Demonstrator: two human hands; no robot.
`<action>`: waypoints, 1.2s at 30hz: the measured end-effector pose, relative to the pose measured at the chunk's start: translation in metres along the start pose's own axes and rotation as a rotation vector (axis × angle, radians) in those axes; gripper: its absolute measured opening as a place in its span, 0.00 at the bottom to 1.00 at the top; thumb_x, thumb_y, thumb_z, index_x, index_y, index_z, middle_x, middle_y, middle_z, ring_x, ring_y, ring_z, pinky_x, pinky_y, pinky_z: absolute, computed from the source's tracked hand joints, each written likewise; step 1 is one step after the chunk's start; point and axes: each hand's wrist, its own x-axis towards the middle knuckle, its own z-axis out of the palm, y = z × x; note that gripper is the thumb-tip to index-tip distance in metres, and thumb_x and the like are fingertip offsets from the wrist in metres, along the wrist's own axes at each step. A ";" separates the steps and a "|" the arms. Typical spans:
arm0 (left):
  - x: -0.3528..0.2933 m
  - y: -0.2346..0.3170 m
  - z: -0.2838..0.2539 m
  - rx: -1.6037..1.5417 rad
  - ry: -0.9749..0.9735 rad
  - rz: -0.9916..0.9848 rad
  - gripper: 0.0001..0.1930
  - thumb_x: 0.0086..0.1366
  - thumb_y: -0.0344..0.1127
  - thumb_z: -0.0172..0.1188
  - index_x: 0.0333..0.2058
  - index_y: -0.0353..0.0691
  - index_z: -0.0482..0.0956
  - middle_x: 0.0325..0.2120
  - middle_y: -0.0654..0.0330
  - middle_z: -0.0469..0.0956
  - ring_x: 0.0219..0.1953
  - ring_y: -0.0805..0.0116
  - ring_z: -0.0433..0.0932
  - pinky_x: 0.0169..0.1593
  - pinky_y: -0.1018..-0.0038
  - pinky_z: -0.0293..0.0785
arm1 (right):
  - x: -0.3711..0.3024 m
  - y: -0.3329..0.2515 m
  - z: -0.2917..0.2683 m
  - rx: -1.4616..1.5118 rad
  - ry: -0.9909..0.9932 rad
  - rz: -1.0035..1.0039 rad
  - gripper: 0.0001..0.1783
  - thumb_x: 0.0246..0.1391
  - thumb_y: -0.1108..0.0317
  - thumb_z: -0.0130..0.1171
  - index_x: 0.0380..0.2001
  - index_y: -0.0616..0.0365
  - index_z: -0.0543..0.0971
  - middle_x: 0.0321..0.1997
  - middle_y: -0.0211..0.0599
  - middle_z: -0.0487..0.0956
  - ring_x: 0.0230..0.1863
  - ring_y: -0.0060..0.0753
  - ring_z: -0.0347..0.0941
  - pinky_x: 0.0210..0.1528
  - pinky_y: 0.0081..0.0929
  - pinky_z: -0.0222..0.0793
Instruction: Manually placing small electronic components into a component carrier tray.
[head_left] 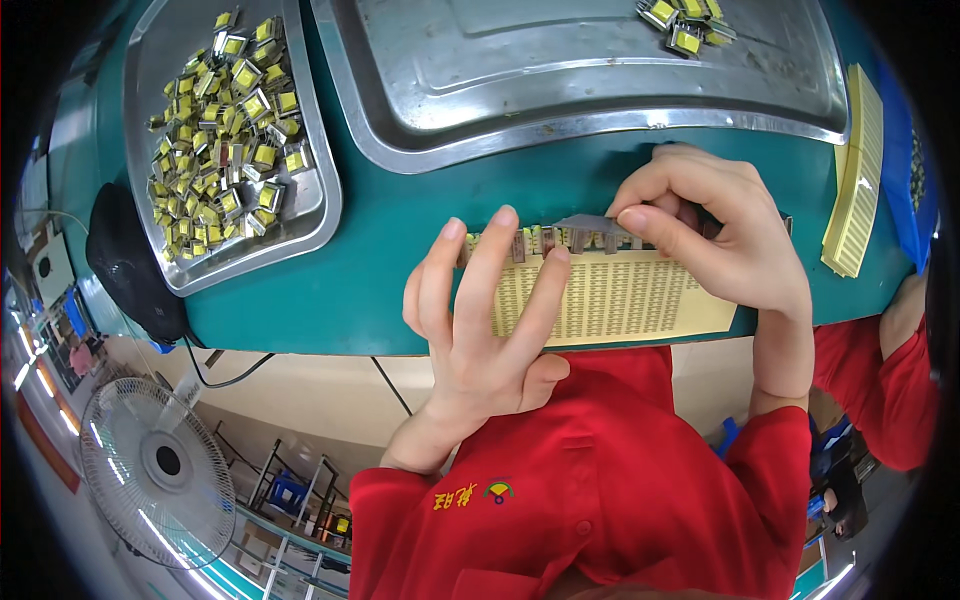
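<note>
A row of small yellow-and-metal components (530, 243), which look like little transformers, stands along the far edge of a yellow label sheet (625, 300) at the table's front. My left hand (478, 335) lies over the left end of the row with its fingers spread, fingertips touching or just above the components. Between thumb and forefinger my right hand (735, 225) pinches one end of a thin grey strip (588, 223). The strip lies across the tops of several components. Behind the right hand, the right end of the row is mostly hidden.
A metal tray (325, 205) heaped with similar components (240, 125) stands at the left. Behind the row, a larger metal tray (520, 75) holds several more. Yellow label sheets (850, 185) and a blue bin (905, 170) lie at right, near another person's red sleeve (885, 390).
</note>
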 end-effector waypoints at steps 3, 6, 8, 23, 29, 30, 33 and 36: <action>0.000 0.000 -0.002 -0.007 -0.013 -0.006 0.35 0.73 0.60 0.23 0.48 0.50 0.81 0.57 0.48 0.70 0.60 0.47 0.62 0.58 0.59 0.57 | 0.000 0.000 0.001 -0.056 0.009 -0.031 0.03 0.54 0.74 0.61 0.31 0.63 0.80 0.25 0.30 0.75 0.19 0.18 0.65 0.21 0.19 0.56; 0.000 -0.001 -0.001 -0.018 -0.017 -0.010 0.35 0.73 0.60 0.24 0.48 0.49 0.81 0.57 0.47 0.70 0.60 0.47 0.62 0.58 0.59 0.56 | -0.001 0.000 0.001 -0.048 0.019 -0.026 0.03 0.54 0.74 0.61 0.31 0.62 0.80 0.24 0.30 0.75 0.18 0.18 0.64 0.21 0.19 0.56; -0.001 -0.001 -0.001 -0.024 -0.016 -0.015 0.35 0.73 0.60 0.24 0.49 0.49 0.81 0.57 0.47 0.70 0.61 0.47 0.62 0.58 0.58 0.56 | 0.000 0.001 0.002 -0.061 0.024 -0.051 0.03 0.54 0.75 0.61 0.31 0.62 0.80 0.24 0.30 0.75 0.18 0.18 0.64 0.21 0.19 0.56; 0.001 -0.002 0.001 -0.036 -0.021 0.001 0.36 0.73 0.61 0.23 0.49 0.49 0.81 0.57 0.47 0.70 0.60 0.48 0.62 0.59 0.59 0.56 | 0.000 0.000 0.005 -0.078 0.071 -0.061 0.05 0.53 0.69 0.62 0.29 0.58 0.79 0.16 0.30 0.66 0.19 0.28 0.64 0.21 0.28 0.58; 0.001 0.000 0.001 -0.006 -0.031 0.008 0.35 0.73 0.61 0.23 0.49 0.52 0.82 0.57 0.49 0.71 0.60 0.49 0.62 0.59 0.60 0.56 | 0.000 0.001 0.004 -0.080 0.058 -0.095 0.01 0.51 0.76 0.63 0.29 0.62 0.81 0.19 0.29 0.73 0.20 0.23 0.63 0.22 0.23 0.55; 0.001 -0.001 0.002 0.003 -0.031 0.012 0.35 0.73 0.61 0.23 0.49 0.53 0.82 0.57 0.49 0.71 0.61 0.49 0.62 0.59 0.60 0.56 | 0.000 0.002 0.004 -0.080 0.059 -0.093 0.01 0.51 0.76 0.63 0.29 0.62 0.81 0.19 0.29 0.73 0.20 0.23 0.63 0.22 0.23 0.55; 0.002 -0.002 0.003 0.023 -0.025 0.035 0.35 0.73 0.61 0.23 0.49 0.54 0.82 0.57 0.50 0.71 0.61 0.49 0.61 0.59 0.60 0.56 | 0.000 0.002 0.004 -0.083 0.068 -0.104 0.01 0.51 0.76 0.63 0.29 0.61 0.81 0.20 0.29 0.73 0.20 0.23 0.63 0.22 0.23 0.55; 0.003 -0.002 0.003 0.040 -0.025 0.051 0.34 0.73 0.61 0.23 0.49 0.54 0.82 0.56 0.51 0.71 0.61 0.50 0.62 0.59 0.60 0.57 | 0.000 0.003 0.004 -0.076 0.074 -0.109 0.01 0.51 0.76 0.63 0.29 0.61 0.81 0.20 0.29 0.73 0.20 0.23 0.63 0.22 0.23 0.55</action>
